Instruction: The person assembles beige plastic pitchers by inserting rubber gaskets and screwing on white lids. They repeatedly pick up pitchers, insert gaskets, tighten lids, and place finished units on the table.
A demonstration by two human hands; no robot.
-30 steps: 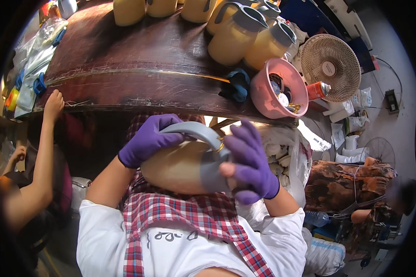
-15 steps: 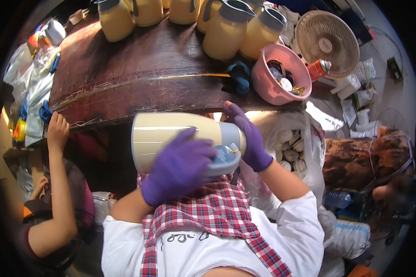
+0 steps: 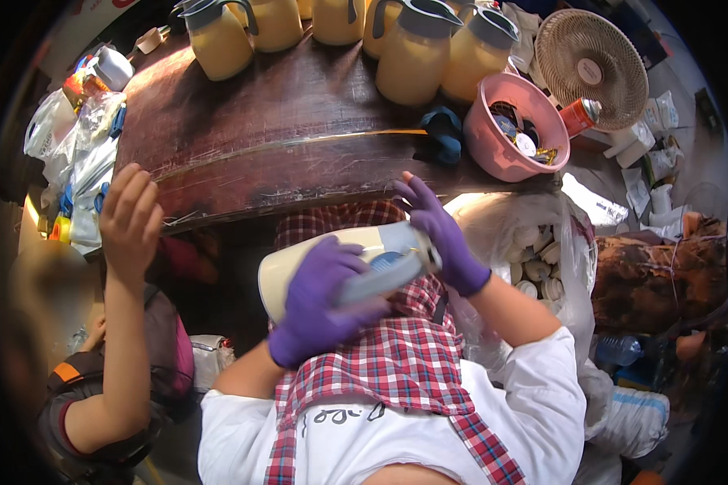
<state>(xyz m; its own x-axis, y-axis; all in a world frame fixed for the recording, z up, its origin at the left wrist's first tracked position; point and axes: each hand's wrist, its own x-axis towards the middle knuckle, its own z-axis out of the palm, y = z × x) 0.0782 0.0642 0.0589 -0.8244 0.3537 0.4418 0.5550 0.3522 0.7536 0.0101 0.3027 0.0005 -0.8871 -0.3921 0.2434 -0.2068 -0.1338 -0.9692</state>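
A cream vacuum jug point(image 3: 287, 271) with a blue-grey neck and handle point(image 3: 384, 284) lies tilted across my lap, its mouth end to the right. My left hand point(image 3: 319, 295), in a purple glove, closes over the body and the handle's near end; its fingers are slightly blurred. My right hand point(image 3: 445, 238), also gloved in purple with one bare fingertip showing, stands against the mouth end with fingers stretched out. A round blue tag point(image 3: 386, 260) shows on the jug beside the handle. The far side of the jug is hidden.
A dark wooden table point(image 3: 299, 105) bears several similar jugs point(image 3: 412, 61) and a pink basin point(image 3: 505, 153) of small parts. Right of me are a clear bag of white caps point(image 3: 538, 259) and a fan point(image 3: 594, 69). A co-worker's hand point(image 3: 129, 218) is raised at left.
The jug has tilted, its mouth end rising, and its handle has turned upward. The co-worker's hand has lifted off the table edge. The whole view has shifted slightly.
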